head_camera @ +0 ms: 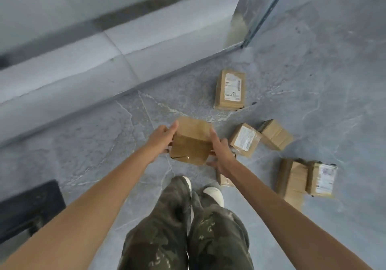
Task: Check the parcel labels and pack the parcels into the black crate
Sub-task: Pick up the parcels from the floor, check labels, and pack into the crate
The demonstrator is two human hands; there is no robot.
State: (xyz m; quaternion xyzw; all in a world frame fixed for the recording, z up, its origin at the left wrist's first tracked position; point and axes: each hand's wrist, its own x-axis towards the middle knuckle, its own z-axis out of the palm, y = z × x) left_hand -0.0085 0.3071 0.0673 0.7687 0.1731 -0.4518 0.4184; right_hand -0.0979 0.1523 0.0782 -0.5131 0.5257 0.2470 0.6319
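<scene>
"Brown cardboard, then: where is the parcel [191,142]?"

"Off the grey floor [104,144], between the person's two hands, in front of the camouflage trousers [167,228]. A plain taped face is turned towards the camera."

"And the hands?"

"The left hand [160,138] grips the parcel's left side, thumb along the top edge and fingers curled underneath. The right hand [221,154] presses flat against the right side, forefinger straight along the edge and thumb spread."

"The black crate [29,209]?"

"On the floor at the lower left, well apart from the held parcel and partly hidden by the left forearm. What is in it cannot be told."

"Others?"

"Five lie to the right. A far labelled box [229,90] sits alone. A tilted labelled box [245,140] is just beside the right hand, next to a plain box [275,135]. Nearer, a tall box [291,181] touches a small labelled box [322,179]."
</scene>
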